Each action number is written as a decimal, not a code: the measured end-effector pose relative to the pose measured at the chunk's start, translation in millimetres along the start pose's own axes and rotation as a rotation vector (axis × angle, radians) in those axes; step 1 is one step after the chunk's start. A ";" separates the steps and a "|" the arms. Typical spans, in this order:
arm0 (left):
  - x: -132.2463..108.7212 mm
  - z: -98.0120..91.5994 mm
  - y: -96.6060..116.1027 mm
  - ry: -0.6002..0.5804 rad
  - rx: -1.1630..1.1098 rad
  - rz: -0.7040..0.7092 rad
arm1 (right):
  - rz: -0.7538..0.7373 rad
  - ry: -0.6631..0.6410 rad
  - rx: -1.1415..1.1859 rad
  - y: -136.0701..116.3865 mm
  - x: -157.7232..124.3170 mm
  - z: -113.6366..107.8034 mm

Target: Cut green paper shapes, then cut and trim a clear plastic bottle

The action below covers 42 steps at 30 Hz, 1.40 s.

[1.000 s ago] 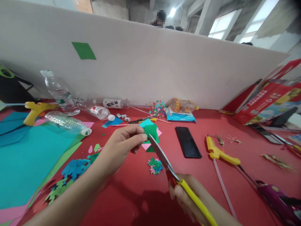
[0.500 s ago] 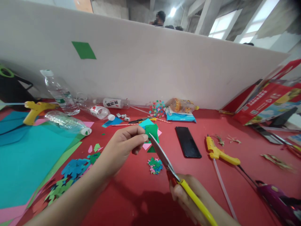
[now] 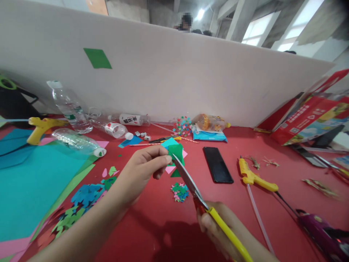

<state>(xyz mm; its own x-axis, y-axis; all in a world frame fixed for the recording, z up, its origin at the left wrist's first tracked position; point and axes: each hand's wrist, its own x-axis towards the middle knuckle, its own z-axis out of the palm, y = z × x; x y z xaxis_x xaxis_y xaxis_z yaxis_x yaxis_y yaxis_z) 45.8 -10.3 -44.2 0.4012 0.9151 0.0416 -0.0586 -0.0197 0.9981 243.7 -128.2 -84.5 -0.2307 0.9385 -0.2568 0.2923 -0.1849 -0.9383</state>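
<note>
My left hand (image 3: 141, 168) pinches a small piece of green paper (image 3: 176, 152) between thumb and fingers, held above the red table (image 3: 152, 225). My right hand (image 3: 218, 227), at the bottom of the view, grips the yellow handle of a pair of scissors (image 3: 203, 203). The steel blades point up and left, and their tips meet the green paper at its lower edge. Directly below, a small heap of cut paper stars (image 3: 179, 191) lies on the table.
A black phone (image 3: 217, 164) lies right of the paper. Yellow glue guns (image 3: 256, 178) (image 3: 40, 128) sit right and far left, a purple one (image 3: 321, 229) at lower right. Teal sheets (image 3: 32, 182), paper scraps (image 3: 81, 200), plastic bottles (image 3: 73, 109) crowd the left. A white partition (image 3: 174, 80) closes the back.
Almost nothing has moved. The scissor blades have shifted slightly against the green paper, and both hands keep their hold.
</note>
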 end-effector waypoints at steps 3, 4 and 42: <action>0.9 -1.3 1.1 -0.015 -0.014 -0.001 | 0.010 -0.029 0.022 0.7 -0.1 -1.4; 1.4 -2.0 1.8 -0.018 -0.011 0.002 | 0.004 -0.047 0.022 1.3 0.4 -2.1; -6.3 18.7 -15.5 0.126 -0.003 0.106 | 0.021 0.050 0.071 13.3 -4.0 14.6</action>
<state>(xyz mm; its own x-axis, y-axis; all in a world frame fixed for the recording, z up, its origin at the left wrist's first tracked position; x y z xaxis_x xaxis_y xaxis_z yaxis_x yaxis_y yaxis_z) 61.2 -23.3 -59.1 0.2745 0.9513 0.1399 -0.0976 -0.1172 0.9883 235.0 -138.7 -99.3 -0.1785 0.9472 -0.2664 0.2297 -0.2232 -0.9473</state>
